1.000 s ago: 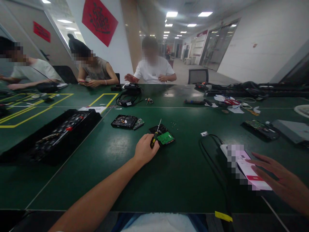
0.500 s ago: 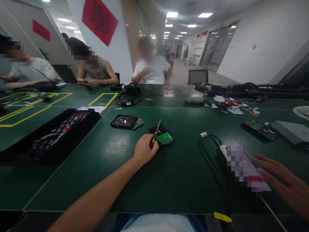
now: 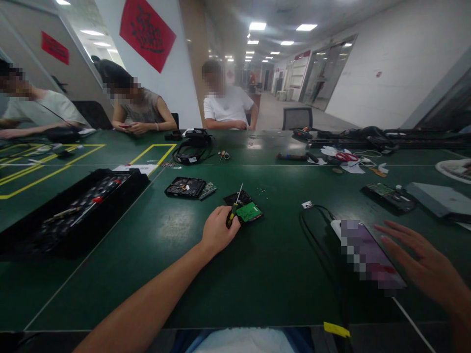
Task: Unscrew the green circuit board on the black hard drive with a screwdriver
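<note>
My left hand (image 3: 220,230) is closed around a small screwdriver (image 3: 233,212) with a black and yellow handle, its metal shaft pointing up and away. Just beyond it lies a hard drive (image 3: 234,198) with a green circuit board (image 3: 250,212) on its near right side. Tiny screws (image 3: 262,191) are scattered to the right of the drive. At the right, my right hand (image 3: 414,252) hovers with fingers spread beside a phone (image 3: 371,257), whose screen is lit and partly blurred out. The fingertips are close to the phone's edge; whether they touch it I cannot tell.
A black tool tray (image 3: 79,211) stands at left. Another hard drive (image 3: 184,187) with a loose board (image 3: 208,190) lies beyond my left hand. At right are a third drive (image 3: 388,197) and a grey box (image 3: 437,198). A black cable (image 3: 312,230) runs by the phone. Several people sit opposite.
The view has shifted slightly, so most things sit a little further left. The person opposite in white has lowered an arm. My left hand keeps the screwdriver; my right stays by the phone.
</note>
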Demonstrator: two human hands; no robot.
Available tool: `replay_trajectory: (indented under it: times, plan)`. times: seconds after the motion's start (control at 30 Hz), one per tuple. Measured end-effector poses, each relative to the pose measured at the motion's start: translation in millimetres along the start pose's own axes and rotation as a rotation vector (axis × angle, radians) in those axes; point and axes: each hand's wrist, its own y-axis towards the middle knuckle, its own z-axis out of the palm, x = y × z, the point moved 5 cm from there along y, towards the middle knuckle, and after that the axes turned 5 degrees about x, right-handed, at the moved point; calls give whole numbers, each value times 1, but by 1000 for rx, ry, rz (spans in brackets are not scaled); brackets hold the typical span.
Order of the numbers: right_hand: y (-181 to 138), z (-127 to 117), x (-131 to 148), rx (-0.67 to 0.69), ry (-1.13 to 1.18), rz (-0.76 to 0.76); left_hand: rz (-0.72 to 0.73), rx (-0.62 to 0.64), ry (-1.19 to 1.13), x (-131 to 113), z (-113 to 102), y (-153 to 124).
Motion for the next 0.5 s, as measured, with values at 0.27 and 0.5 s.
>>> replay_trajectory:
  times: [0.27, 0.5]
  plan:
    - [42, -1, 188, -144, 39, -274, -24, 12, -64, -4, 4, -1]
    - [52, 139, 342, 148, 373, -338, -97, -32, -225, 0, 5, 2]
